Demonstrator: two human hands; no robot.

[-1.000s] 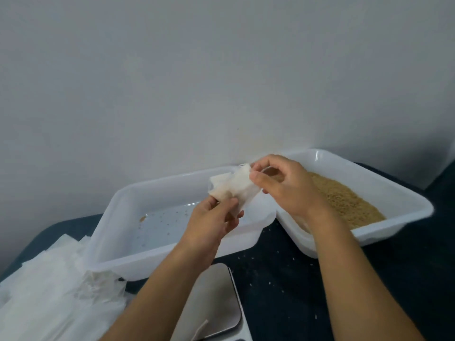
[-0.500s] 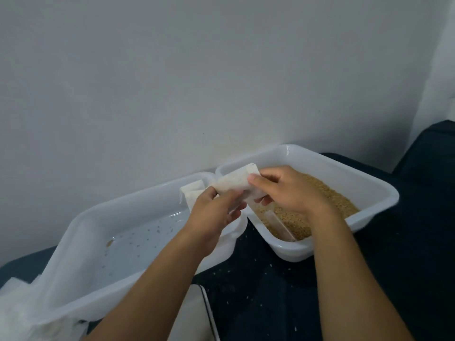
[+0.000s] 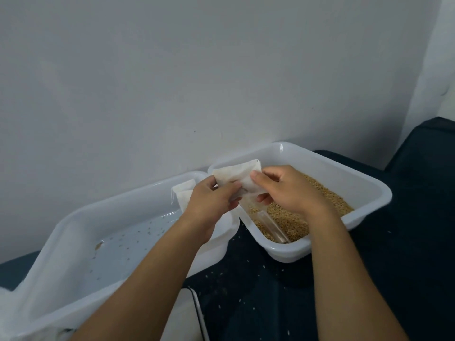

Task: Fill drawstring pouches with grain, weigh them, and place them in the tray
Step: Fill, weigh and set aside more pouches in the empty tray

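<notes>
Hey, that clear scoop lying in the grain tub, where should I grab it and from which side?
Probably take the scoop by its near end, which lies bare on the grain by the tub's front wall. Come from above with the right hand, already over the tub. The far end runs under the pouch both hands hold.

We now hold the pouch (image 3: 237,180) above the grain tub's (image 3: 369,185) near-left corner. Earlier it hung between both tubs.
</notes>
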